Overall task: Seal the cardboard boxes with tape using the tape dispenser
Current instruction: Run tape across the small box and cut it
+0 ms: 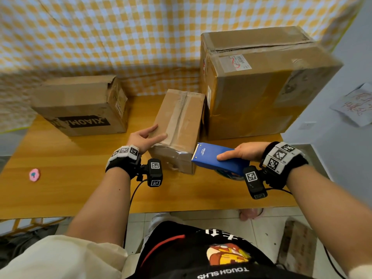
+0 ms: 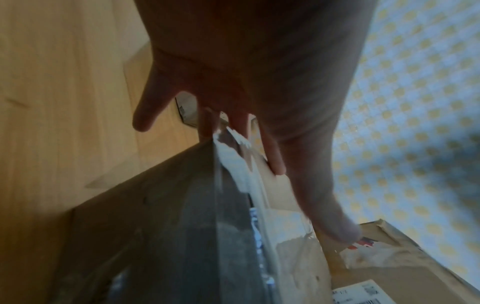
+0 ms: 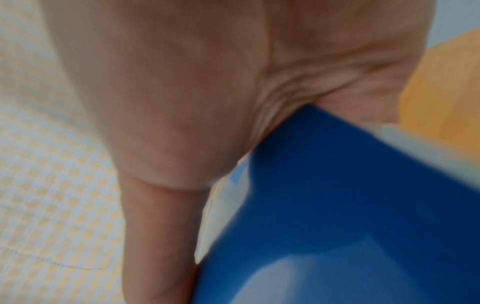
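A small brown cardboard box (image 1: 181, 121) lies mid-table with clear tape along its top seam and over its near end. My left hand (image 1: 150, 136) rests on the box's near left top edge with straight fingers (image 2: 275, 160) laid along the box (image 2: 155, 216) beside the shiny tape (image 2: 231, 156). My right hand (image 1: 240, 152) grips the blue tape dispenser (image 1: 218, 160), thumb on top. The dispenser's toothed blade sits at the box's near right corner. In the right wrist view only my palm (image 3: 182, 82) and the blurred blue dispenser (image 3: 337, 205) show.
A large taped box (image 1: 259, 83) stands right behind the small one, touching it. A box with black print (image 1: 80, 106) sits at the back left. A pink round item (image 1: 34, 175) lies near the left on the wooden table (image 1: 70, 194). A checked cloth hangs behind.
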